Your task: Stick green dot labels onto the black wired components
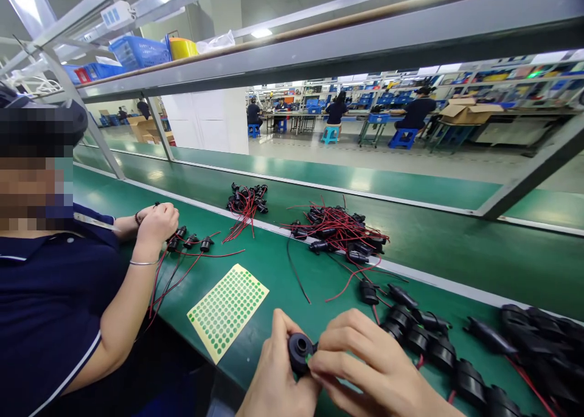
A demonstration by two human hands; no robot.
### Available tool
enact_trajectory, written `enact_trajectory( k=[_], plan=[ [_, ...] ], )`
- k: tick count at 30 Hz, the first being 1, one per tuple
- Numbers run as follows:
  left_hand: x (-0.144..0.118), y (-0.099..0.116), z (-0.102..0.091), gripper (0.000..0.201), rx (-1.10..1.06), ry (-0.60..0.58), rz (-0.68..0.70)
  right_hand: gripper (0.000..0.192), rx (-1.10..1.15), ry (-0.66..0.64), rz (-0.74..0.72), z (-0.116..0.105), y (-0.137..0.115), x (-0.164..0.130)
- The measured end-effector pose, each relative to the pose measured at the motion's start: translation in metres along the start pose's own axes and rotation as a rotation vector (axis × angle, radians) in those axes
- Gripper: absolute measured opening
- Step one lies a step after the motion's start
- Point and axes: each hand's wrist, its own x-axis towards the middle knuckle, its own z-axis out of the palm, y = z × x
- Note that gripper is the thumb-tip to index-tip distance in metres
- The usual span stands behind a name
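Near the bottom middle, my left hand (285,377) is closed round a black cylindrical socket (300,351), its round end with a central hole facing up. My right hand (365,365) is closed beside it, thumb and fingertips pressed at the socket's side. A small green dot sticker (308,358) shows at those fingertips, against the socket or very close to it. Left of my hands lies a pale sheet of green dot stickers (228,312), with some spots looking paler. The socket's lower part is hidden in my left hand.
To my right, several black sockets (441,351) stand in a row. Ahead is a tangled pile of red-wired sockets (340,228), with a smaller pile (247,201) further left. A co-worker's hand (157,222) works at left near a few wired sockets (191,241). A shelf beam (292,55) crosses above.
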Motion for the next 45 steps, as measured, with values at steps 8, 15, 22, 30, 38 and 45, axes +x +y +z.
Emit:
enact_trajectory(
  k=[8,15,22,30,38,45],
  plan=[
    [-0.008,0.002,-0.004,0.028,0.022,-0.007,-0.059,0.012,0.016,0.014,0.018,0.008,-0.005,0.001],
    [-0.003,0.014,-0.016,0.025,-0.150,-0.252,-0.042,0.019,0.037,0.231,-0.038,0.031,-0.004,0.000],
    [-0.003,0.031,-0.025,0.029,-0.434,-0.425,-0.244,0.030,-0.020,0.264,-0.164,0.049,0.009,-0.012],
    [0.009,0.012,-0.029,0.024,-0.275,-0.336,-0.094,0.022,0.306,0.256,0.303,0.048,0.004,-0.003],
    [-0.004,-0.030,-0.021,0.082,-0.141,-0.088,-0.133,0.020,0.616,-0.079,0.559,0.036,-0.008,-0.001],
    [0.022,-0.059,0.005,0.070,-0.222,-0.301,-0.229,0.017,0.385,-0.276,0.645,0.034,0.037,-0.010]
  ],
)
